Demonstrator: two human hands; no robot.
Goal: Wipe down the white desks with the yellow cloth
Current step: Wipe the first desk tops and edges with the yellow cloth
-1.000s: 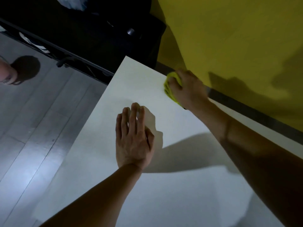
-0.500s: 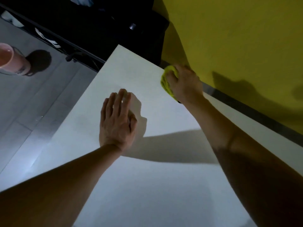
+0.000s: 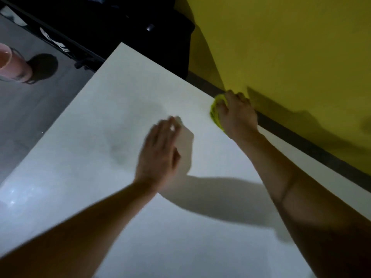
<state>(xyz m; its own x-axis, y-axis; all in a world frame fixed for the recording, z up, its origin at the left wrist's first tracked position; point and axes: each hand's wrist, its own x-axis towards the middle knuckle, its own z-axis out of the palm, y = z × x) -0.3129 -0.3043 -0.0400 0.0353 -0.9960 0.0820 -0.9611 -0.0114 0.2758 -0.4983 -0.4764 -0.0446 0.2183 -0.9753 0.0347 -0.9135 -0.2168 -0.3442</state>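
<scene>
The white desk [image 3: 100, 157] fills most of the view, its far corner pointing up and left. My right hand [image 3: 236, 115] grips the bunched yellow cloth [image 3: 215, 111] and holds it down on the desk's far edge, close to the yellow wall. Only a sliver of the cloth shows at my fingers. My left hand [image 3: 158, 155] is blurred, fingers straight and together, flat on or just over the middle of the desk.
A yellow wall [image 3: 281, 47] with a dark strip at its foot [image 3: 301, 141] runs along the desk's far edge. Black furniture [image 3: 120, 23] stands beyond the far corner. A pink cup [image 3: 10, 65] sits on the grey floor [image 3: 30, 109] at the left.
My right hand has slid the cloth along the far edge, away from the desk's corner. My left hand has also shifted rightward across the desk and is now blurred. The camera angle changed.
</scene>
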